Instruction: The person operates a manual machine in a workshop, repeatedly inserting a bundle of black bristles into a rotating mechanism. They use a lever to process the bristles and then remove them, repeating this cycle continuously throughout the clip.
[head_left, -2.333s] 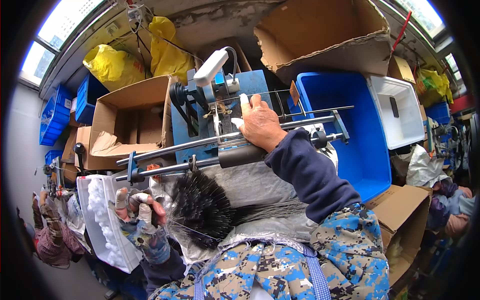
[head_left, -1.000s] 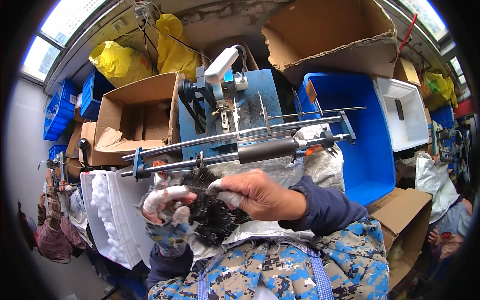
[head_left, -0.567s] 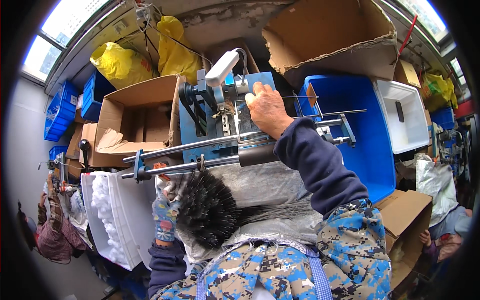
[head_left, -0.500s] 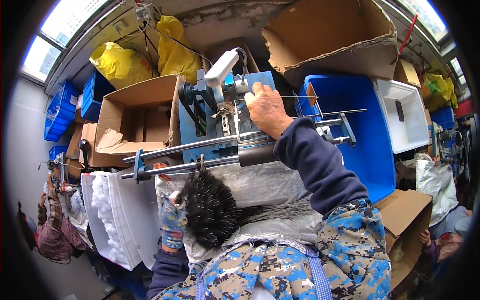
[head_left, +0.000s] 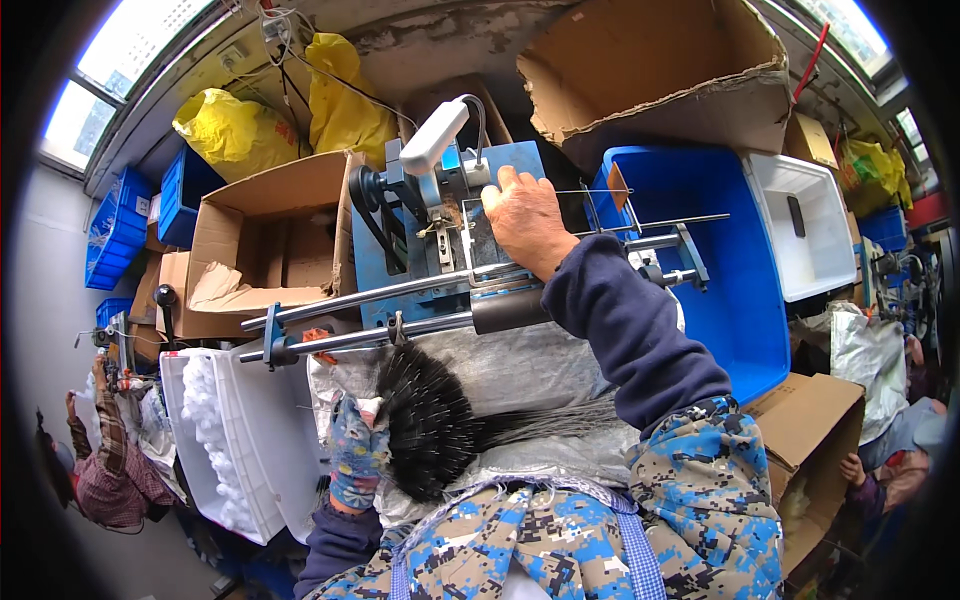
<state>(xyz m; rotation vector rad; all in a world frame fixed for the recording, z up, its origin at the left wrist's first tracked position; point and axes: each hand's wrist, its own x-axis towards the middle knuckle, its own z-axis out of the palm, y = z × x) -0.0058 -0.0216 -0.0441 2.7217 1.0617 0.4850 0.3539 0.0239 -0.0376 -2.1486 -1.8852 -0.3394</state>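
- The right hand [head_left: 522, 215] reaches forward onto the blue machine [head_left: 455, 240]; its fingers [head_left: 497, 192] lie spread and nearly flat on the machine's upper part, pressing rather than gripping, just right of the white handle [head_left: 432, 137].
- Just below those fingers run two long metal rods [head_left: 400, 292], with a dark sleeve [head_left: 510, 310] on the lower one under the right wrist.
- The left hand [head_left: 357, 452], in a patterned glove, is curled shut around the black bristly brush [head_left: 428, 420], which sits low in the lap on grey plastic sheeting [head_left: 520, 365].
- Thin dark wires [head_left: 560, 418] trail from the brush to the right of the left fingers.
- Left of the left fingers stands a white bin [head_left: 275, 440] holding white fluff.
- Beyond the right fingers, to their right, is a blue tub [head_left: 720, 260]; an open cardboard box [head_left: 275, 245] lies to the left of them.
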